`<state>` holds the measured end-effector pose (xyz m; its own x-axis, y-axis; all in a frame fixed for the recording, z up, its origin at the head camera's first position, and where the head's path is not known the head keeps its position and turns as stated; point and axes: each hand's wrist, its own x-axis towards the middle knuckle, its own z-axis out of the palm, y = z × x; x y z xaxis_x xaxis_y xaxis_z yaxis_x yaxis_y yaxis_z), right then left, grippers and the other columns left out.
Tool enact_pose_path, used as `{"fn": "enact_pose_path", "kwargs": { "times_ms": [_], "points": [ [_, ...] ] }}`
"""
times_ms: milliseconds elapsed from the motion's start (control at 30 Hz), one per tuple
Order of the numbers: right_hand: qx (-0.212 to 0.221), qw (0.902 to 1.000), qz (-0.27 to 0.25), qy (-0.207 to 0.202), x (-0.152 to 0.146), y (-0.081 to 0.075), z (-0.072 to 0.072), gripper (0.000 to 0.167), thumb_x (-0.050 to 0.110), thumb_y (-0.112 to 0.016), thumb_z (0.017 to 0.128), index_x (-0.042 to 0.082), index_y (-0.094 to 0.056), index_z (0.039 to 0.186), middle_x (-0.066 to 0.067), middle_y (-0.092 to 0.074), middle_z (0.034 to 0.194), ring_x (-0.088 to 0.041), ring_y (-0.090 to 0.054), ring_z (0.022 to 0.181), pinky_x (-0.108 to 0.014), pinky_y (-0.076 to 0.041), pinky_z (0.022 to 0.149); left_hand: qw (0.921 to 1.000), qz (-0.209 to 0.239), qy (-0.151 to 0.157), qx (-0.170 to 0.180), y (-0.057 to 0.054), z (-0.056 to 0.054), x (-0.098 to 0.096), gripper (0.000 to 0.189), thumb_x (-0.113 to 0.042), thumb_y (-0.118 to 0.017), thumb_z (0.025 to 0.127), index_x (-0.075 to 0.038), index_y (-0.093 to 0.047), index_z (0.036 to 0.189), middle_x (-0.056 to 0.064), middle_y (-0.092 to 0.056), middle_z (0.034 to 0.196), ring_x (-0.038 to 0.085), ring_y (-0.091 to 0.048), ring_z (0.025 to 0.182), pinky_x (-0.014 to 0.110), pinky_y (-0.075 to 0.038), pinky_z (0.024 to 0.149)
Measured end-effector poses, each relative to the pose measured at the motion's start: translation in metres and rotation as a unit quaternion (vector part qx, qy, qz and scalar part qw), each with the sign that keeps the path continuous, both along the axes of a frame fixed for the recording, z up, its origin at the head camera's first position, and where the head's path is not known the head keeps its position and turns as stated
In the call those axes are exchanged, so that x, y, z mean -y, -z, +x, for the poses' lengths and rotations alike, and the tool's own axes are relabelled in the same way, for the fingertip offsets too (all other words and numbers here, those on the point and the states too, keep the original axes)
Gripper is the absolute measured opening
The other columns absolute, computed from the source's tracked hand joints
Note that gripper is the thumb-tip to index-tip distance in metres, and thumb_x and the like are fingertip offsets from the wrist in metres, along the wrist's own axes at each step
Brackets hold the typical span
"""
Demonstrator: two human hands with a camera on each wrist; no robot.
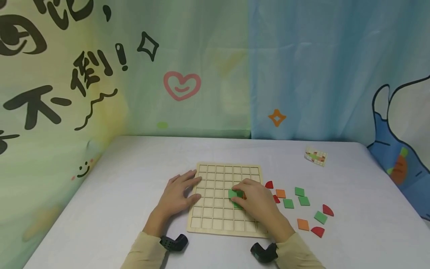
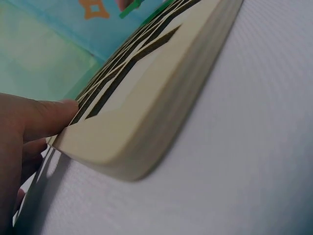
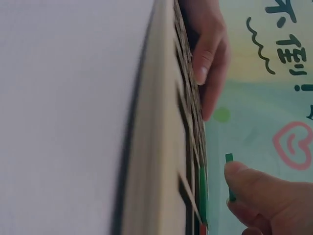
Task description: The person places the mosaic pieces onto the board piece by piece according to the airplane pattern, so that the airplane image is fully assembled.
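Observation:
A wooden grid board (image 1: 221, 234) lies flat on the white table. My left hand (image 1: 179, 194) rests along its left edge, fingers spread and thumb at the rim; the left wrist view shows the thumb (image 2: 51, 117) on the board's edge. My right hand (image 1: 256, 200) is over the board's right half. Between its thumb and fingers it pinches a green square tile (image 3: 229, 157), which stands a little above the grid in the right wrist view. Another green tile (image 1: 237, 206) sits in the grid below that hand, with an orange piece partly hidden by the fingers.
Right of the board lie loose green square tiles (image 1: 304, 201), orange squares (image 1: 303, 224) and red quarter-round pieces (image 1: 327, 210). A small patterned card (image 1: 315, 156) is at the back right of the table. A printed curtain (image 1: 215, 74) hangs behind the table.

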<state>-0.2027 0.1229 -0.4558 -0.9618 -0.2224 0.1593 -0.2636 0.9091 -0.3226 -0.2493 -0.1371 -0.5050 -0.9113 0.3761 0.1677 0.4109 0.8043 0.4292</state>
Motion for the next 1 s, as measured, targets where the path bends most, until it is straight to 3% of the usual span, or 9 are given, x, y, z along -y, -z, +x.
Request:
{"fn": "enact_pose_path", "kwargs": {
  "times_ms": [200,500,1000],
  "points": [
    [-0.005,1.0,-0.001,0.005,0.0023,0.0069,-0.0022,0.028,0.036,-0.077,0.078,0.024,-0.073,0.103,0.007,-0.067,0.1,-0.015,-0.064,0.096,-0.034,-0.055,0.076,1.0,-0.009,-0.001,0.0,0.0001,-0.0001,-0.0016,0.059,-0.047,-0.061,0.081,-0.023,-0.055,0.135,0.0,-0.041,0.15,0.018,-0.036,0.14,0.045,-0.021,0.118],
    [-0.014,0.9999,-0.003,0.001,0.0034,0.0085,-0.0052,0.028,0.034,-0.077,0.077,0.023,-0.073,0.103,0.008,-0.066,0.098,-0.014,-0.065,0.094,-0.033,-0.055,0.074,0.9998,0.001,0.003,-0.022,0.0007,0.0002,-0.0022,0.058,-0.045,-0.062,0.08,-0.021,-0.057,0.133,0.002,-0.045,0.148,0.02,-0.039,0.138,0.047,-0.025,0.115],
    [-0.01,0.9999,-0.009,-0.002,0.0072,0.011,-0.0068,0.027,0.032,-0.078,0.077,0.022,-0.074,0.102,0.007,-0.068,0.099,-0.014,-0.065,0.094,-0.036,-0.055,0.079,0.9996,-0.001,0.007,-0.027,0.0017,-0.0008,0.001,0.058,-0.049,-0.06,0.081,-0.021,-0.057,0.132,0.002,-0.045,0.147,0.02,-0.039,0.138,0.047,-0.024,0.116]
  ]
}}
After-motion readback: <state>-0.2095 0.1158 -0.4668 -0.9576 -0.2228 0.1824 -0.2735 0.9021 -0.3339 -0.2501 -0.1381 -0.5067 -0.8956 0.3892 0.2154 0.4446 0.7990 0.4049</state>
